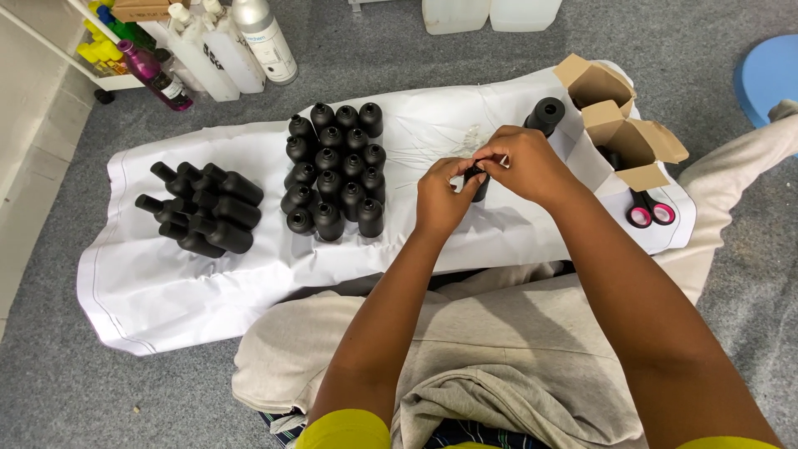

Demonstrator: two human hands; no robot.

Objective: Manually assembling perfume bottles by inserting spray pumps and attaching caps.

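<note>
My left hand [442, 198] and my right hand [525, 162] meet over a white sheet [166, 283] on the floor. Together they grip a small black bottle [478, 185], the left hand around its body and the right hand's fingertips pinching at its top. Most of that bottle is hidden by my fingers. To the left stands a block of several upright black bottles [334, 170]. Further left, several more black bottles [204, 208] lie on their sides in a pile. A black roll [545, 115] stands just beyond my right hand.
An open cardboard box [619, 125] sits at the sheet's right end, with pink-handled scissors [650, 212] beside it. White and coloured bottles [216, 41] stand at the back left by a shelf. White canisters [490, 12] are at the back; a blue stool [769, 75] at right.
</note>
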